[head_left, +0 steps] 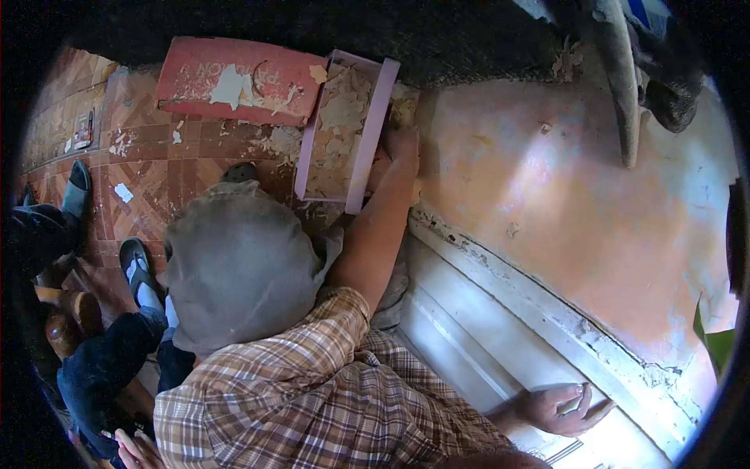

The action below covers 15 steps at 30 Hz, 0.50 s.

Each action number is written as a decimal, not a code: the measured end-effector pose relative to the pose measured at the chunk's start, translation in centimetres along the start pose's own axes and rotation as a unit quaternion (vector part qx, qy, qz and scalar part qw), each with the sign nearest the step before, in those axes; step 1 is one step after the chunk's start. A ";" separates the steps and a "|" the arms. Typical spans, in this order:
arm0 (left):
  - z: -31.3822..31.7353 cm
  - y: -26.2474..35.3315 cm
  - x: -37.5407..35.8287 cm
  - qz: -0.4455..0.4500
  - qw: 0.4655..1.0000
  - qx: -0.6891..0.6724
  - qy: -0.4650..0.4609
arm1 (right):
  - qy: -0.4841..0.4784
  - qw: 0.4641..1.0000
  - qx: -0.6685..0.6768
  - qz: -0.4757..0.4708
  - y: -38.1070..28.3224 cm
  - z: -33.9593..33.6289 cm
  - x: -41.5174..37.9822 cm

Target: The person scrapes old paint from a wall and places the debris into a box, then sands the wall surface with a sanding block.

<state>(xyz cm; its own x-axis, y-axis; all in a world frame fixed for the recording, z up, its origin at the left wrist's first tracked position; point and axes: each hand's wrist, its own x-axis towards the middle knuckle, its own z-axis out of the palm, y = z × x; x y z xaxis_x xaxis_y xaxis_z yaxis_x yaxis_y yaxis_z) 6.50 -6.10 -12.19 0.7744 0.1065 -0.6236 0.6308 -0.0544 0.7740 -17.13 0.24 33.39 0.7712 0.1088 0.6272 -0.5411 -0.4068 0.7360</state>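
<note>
At the lower right, my right hand (561,410) is held out over the white panelled boards (476,344). Its fingers are loosely curled and apart, with nothing in them. Much of the forearm behind it is hidden. My left hand does not show. Close in front of me a co-worker in a plaid shirt (281,383) and grey cap (242,266) bends forward. That person's bare arm (379,223) reaches along a lilac cardboard box (373,129), and the hand is at the box's far side. Pale flakes (341,109) fill the box.
A red box lid (234,82) with torn paper lies beside the box. Scraps litter the brown patterned floor (148,195). At left are another person's jeans (109,367) and sandals (134,262); fingers (133,452) show below. A worn peach wall (500,164) stands right.
</note>
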 end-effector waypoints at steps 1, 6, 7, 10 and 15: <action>-1.1 0.6 -1.1 0.002 1.000 -0.021 0.011 | 0.007 1.000 -0.004 -0.001 0.0 0.0 0.0; -4.0 3.8 -5.3 0.100 0.991 0.081 -0.048 | 0.019 0.999 -0.014 -0.024 -0.2 -0.1 0.3; -4.4 4.4 -6.1 0.146 0.978 0.138 -0.055 | 0.025 1.000 -0.013 -0.014 -0.3 0.0 0.3; -6.5 7.4 -8.6 0.232 0.926 0.262 -0.141 | 0.008 0.999 -0.035 -0.008 -0.3 -0.4 0.3; -4.4 6.8 -8.4 0.204 0.902 0.294 -0.240 | 0.005 0.999 0.019 0.031 -0.7 -0.1 -0.1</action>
<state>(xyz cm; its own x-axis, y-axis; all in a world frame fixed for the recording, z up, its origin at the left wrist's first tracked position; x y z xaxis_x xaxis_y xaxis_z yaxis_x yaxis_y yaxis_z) 4.09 -2.95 -1.17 0.7903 -0.4765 -0.3851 0.0962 -0.5243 0.8461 -16.90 0.63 32.80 0.7323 0.0918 0.6747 -0.5752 -0.4468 0.6852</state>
